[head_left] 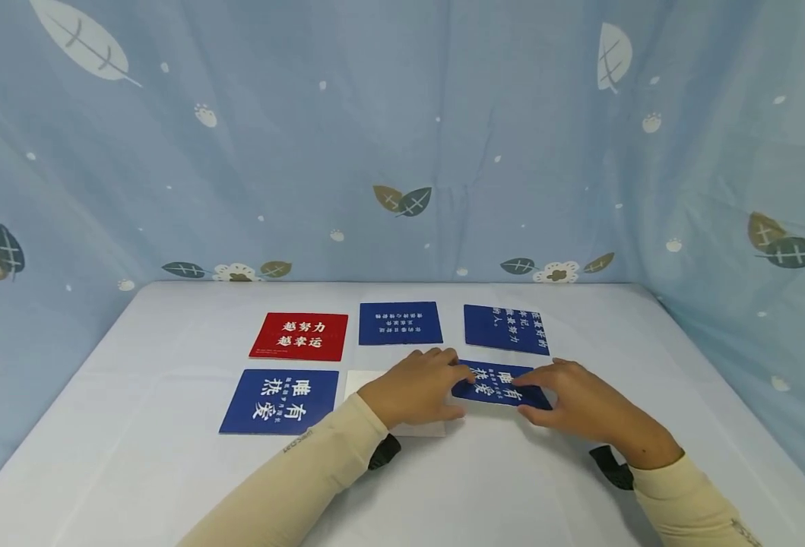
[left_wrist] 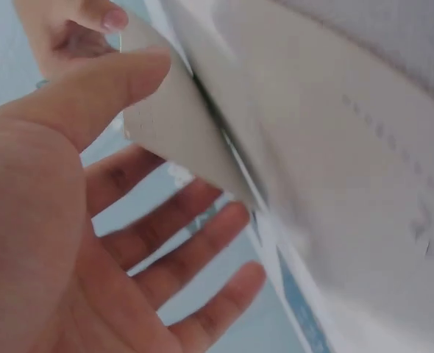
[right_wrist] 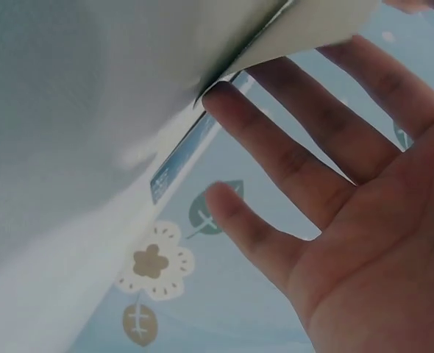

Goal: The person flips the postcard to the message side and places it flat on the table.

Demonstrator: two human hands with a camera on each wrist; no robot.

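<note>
So, both hands are on one card here, the blue lettered card (head_left: 489, 384), and it sits at the right end of the front row, tilted, its pale underside showing to the wrist cameras. The left hand (head_left: 416, 386) has the left end, pinching it between thumb and fingers, the thumb across that pale face and the lower fingers fanned apart. And the right hand (head_left: 580, 399) takes the other end, index finger over the printed side, thumb at the near edge, so that's a pinch as well! Whether the card's far edge touches the white table (head_left: 498, 486), I can't tell

Just left of it, the white card (head_left: 426, 429) lies flat, partly covered by the left hand and forearm. Next along, the front-left blue card (head_left: 279, 403) carries the same large white characters as the one being held. Up in the back row we have three: the red card (head_left: 299, 336) on the left, the small-print blue card (head_left: 400, 324) in the middle, and the back-right blue card (head_left: 507, 329), slightly askew, just beyond the held one. Cream sleeves (head_left: 293, 479) reach to both wrists, and behind it all hangs a leaf-print blue curtain (head_left: 402, 114)
</note>
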